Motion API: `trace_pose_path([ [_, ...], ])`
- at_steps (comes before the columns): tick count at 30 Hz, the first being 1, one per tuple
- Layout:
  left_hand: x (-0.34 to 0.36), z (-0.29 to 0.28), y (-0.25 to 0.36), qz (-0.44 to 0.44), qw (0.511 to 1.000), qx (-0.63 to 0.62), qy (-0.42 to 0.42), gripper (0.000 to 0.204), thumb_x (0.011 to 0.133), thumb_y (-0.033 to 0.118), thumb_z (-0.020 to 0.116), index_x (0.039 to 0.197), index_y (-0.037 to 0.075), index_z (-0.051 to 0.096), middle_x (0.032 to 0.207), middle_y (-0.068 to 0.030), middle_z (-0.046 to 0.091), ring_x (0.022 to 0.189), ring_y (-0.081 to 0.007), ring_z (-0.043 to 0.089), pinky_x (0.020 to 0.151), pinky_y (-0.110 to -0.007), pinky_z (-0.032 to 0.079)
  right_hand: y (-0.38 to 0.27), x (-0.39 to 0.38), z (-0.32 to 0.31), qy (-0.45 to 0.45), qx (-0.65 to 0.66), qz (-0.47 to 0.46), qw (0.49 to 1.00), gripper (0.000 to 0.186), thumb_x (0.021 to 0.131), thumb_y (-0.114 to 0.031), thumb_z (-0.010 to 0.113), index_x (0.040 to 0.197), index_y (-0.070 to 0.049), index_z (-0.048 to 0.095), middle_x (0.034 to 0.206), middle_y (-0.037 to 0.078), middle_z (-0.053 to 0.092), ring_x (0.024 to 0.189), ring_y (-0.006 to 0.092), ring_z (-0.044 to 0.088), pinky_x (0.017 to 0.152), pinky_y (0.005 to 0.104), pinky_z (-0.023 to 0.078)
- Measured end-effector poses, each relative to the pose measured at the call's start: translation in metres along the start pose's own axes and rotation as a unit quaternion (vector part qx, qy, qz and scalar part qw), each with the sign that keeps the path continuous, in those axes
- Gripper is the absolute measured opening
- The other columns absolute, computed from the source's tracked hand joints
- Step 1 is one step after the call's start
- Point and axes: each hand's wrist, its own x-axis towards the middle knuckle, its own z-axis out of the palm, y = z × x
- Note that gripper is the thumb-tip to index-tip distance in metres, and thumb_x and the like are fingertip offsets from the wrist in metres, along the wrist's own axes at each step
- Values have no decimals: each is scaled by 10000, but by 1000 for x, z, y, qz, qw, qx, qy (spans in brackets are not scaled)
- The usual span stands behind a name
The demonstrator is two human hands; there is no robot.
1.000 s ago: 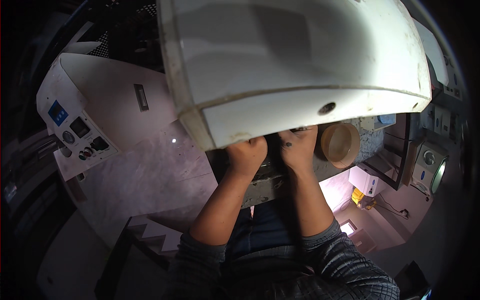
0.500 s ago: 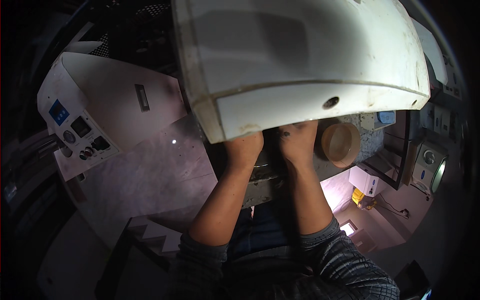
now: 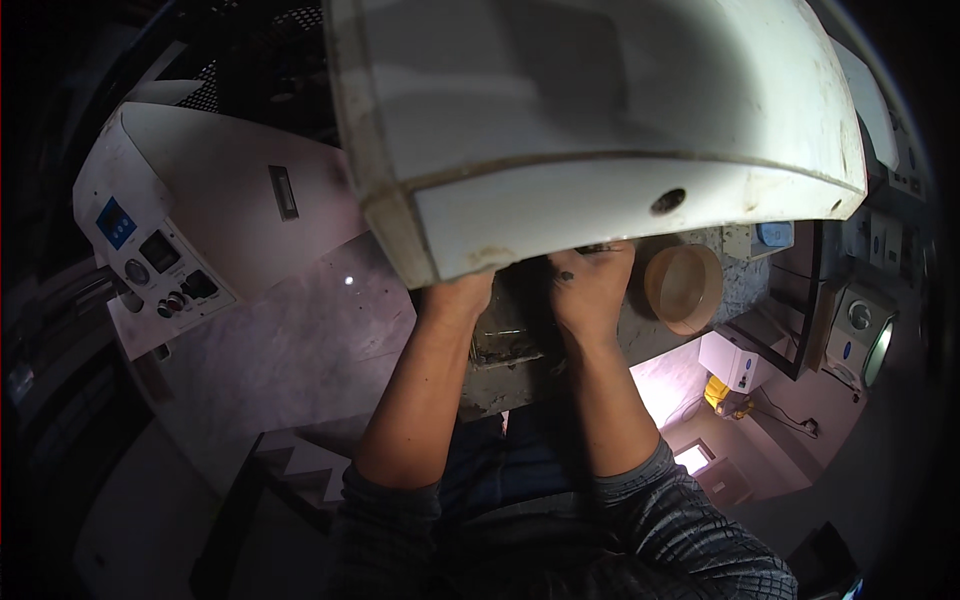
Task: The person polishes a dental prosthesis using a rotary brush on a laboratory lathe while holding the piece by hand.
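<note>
A large white machine hood [image 3: 600,110] with grimy edges covers the upper middle of the view. Under its front lip reach both of my arms. My left hand [image 3: 460,293] shows only its back and wrist near the hood's left corner; its fingers are hidden. To the right, my right hand [image 3: 595,285] has a dark smudge on its back, and its fingers also vanish beneath the lip. Whatever either hand touches is out of sight. Close to the right of my right hand, a round tan bowl [image 3: 684,290] stands on the grey, dirty worktop [image 3: 640,342].
At the left stands a white machine cabinet [image 3: 210,220] with a control panel of knobs and buttons. A small box with a blue item [image 3: 773,234] sits beyond the bowl. Further right are a white device [image 3: 858,325] and a yellow object [image 3: 725,396] lower down.
My left hand has shifted left, widening the gap between my hands and showing more of the worktop. The hood appears slightly further left and higher. My right hand has barely moved.
</note>
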Motion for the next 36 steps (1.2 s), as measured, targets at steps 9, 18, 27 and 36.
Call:
trace_pose_path([
  [9,17,-25,-24,32,998,47,-10,315,716,-120,471,989,-1,573,932,-45,536,810,-124,505,700,-242,391,-6,-5,-2,-24,14,18,999,187,798,52,669,978,53,719,892,71,723,800,87,636,767,229,496],
  [18,23,-16,-3,-58,997,-45,-25,347,747,-73,471,1084,-34,545,1059,-93,531,972,-179,505,874,-279,393,-6,0,2,-19,-5,7,1000,181,805,33,676,981,42,723,883,63,725,799,82,634,766,228,492],
  [27,28,-16,-12,-55,996,-55,-33,353,762,-67,467,1106,-43,543,1110,-109,531,1020,-186,501,909,-279,389,-6,0,0,-15,12,23,1000,180,804,27,683,980,46,722,881,62,725,790,79,629,762,226,488],
  [36,31,-14,-16,-34,996,-61,-53,333,770,-84,460,1085,-36,557,1099,-100,538,1003,-180,512,905,-293,404,-3,1,-1,-9,14,34,999,181,804,32,683,980,49,720,876,60,723,783,73,622,753,222,486],
])
